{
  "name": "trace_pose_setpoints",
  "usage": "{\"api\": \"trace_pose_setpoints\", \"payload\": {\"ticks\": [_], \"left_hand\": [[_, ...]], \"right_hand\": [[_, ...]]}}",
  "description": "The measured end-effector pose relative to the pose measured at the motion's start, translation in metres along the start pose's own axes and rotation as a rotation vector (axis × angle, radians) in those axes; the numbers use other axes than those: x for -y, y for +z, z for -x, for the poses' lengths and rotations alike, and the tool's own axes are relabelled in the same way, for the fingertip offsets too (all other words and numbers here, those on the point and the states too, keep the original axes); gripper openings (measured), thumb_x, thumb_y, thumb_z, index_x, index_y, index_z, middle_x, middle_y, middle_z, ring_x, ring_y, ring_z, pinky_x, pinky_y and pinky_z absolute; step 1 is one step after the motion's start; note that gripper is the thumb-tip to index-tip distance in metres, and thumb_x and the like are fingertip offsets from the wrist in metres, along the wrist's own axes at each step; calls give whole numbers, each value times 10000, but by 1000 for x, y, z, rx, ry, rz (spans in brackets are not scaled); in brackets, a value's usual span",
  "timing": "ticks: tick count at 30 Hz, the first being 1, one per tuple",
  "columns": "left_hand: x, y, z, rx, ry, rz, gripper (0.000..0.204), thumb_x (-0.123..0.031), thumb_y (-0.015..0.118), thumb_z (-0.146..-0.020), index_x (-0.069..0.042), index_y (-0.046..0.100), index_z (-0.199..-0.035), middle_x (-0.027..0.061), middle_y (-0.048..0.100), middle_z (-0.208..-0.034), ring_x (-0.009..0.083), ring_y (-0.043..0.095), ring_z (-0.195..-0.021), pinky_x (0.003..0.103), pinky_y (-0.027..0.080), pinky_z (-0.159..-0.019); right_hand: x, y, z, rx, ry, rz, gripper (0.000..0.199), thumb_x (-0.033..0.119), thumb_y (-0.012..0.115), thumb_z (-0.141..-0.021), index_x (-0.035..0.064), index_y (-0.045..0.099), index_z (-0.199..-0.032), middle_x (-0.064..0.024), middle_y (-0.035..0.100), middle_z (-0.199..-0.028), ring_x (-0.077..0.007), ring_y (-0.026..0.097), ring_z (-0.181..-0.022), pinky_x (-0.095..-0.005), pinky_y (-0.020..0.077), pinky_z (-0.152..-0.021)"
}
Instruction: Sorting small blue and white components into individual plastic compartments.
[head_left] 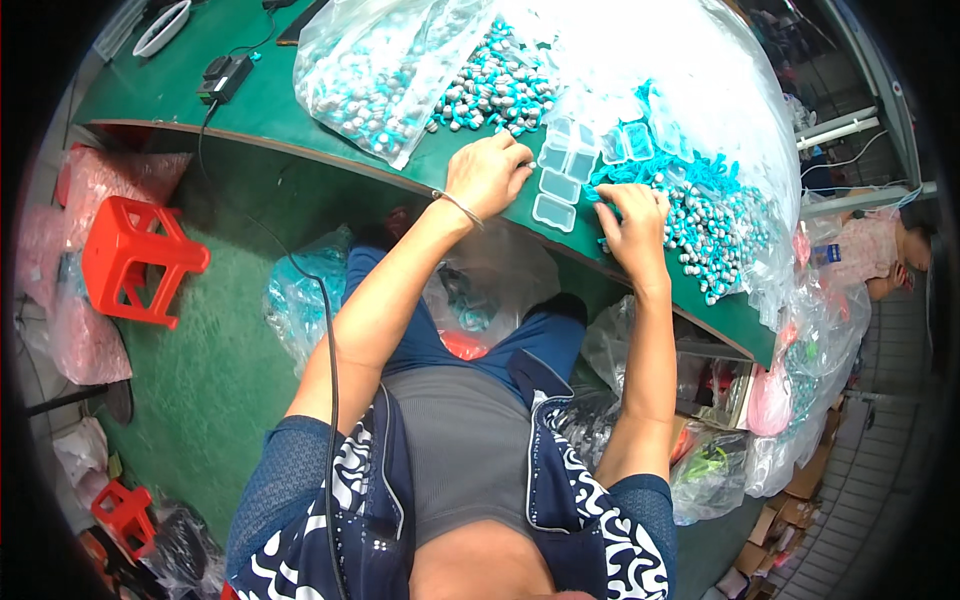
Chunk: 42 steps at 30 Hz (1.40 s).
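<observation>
A seated person works at a green worktop (pixel 300 120) with both bare hands. Between the hands lies a short row of small clear plastic cases with open lids (pixel 560 178), its long axis running away from the person and slightly to the right. The left hand (pixel 488 172) rests at the left side of that row, fingers curled and touching the nearest cases; its grip looks narrow, though whether anything small is pinched inside cannot be told. The right hand (pixel 633 215) lies just right of the row, on the near edge of a loose heap of teal and grey earbud-like pieces (pixel 715 225), fingers bent down into them; its grip is also closed-in, and what it holds, if anything, is hidden.

So the cases lie to the right of the left hand and to the left of the right hand, touching or just beside both, with the left hand the closer.

Farther back, a clear plastic bag of the same teal and grey pieces (pixel 375 70) lies on the worktop. A red plastic stool (pixel 135 255) stands on the floor to the left.
</observation>
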<state>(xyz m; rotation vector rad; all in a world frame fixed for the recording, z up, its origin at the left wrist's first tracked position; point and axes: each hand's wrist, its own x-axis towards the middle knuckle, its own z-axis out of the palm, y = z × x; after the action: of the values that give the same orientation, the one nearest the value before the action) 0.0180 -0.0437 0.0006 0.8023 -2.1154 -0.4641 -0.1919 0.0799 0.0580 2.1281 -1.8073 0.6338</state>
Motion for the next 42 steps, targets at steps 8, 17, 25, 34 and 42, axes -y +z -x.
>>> {"api": "trace_pose_setpoints", "payload": {"ticks": [8, 17, 25, 34, 42], "left_hand": [[1, 0, 1, -14, 26, 7, 109, -179, 719, -828, -110, 688, -906, 60, 629, -882, 276, 653, -851, 406, 520, -730], [0, -2, 2, -11, 38, 12, 142, -163, 725, -813, -108, 681, -936, 61, 630, -885, 277, 649, -857, 404, 518, -734], [-1, -10, 1, 63, 101, 119, 533, -354, 781, -750, -139, 624, -1212, 97, 602, -1032, 298, 610, -965, 424, 499, -815], [-5, -12, 6, 252, 238, 2, 514, -484, 776, -746, -138, 707, -1120, 101, 539, -1175, 301, 525, -1079, 422, 445, -863], [-6, -13, 7, 259, 243, 0, 479, -482, 762, -761, -148, 714, -1101, 96, 545, -1165, 292, 533, -1071, 423, 439, -859]], "right_hand": [[42, 8, -6, 60, -45, 10, 185, 124, 763, -755, 134, 648, -899, -9, 637, -867, -222, 605, -876, -437, 377, -903], [42, 13, -2, 59, 81, -161, 202, 67, 750, -758, 87, 678, -946, -87, 632, -906, -288, 618, -876, -416, 467, -793], [38, 10, -2, 80, 182, -307, 209, 20, 729, -777, 35, 675, -979, -134, 630, -922, -332, 634, -876, -418, 511, -753], [33, 19, 3, 70, 142, -262, 175, 22, 732, -775, 30, 681, -942, -134, 625, -876, -335, 633, -831, -416, 507, -726], [42, 24, 6, -77, 157, -198, 168, 18, 722, -777, 40, 688, -940, -129, 617, -890, -319, 618, -853, -416, 499, -748]]}}
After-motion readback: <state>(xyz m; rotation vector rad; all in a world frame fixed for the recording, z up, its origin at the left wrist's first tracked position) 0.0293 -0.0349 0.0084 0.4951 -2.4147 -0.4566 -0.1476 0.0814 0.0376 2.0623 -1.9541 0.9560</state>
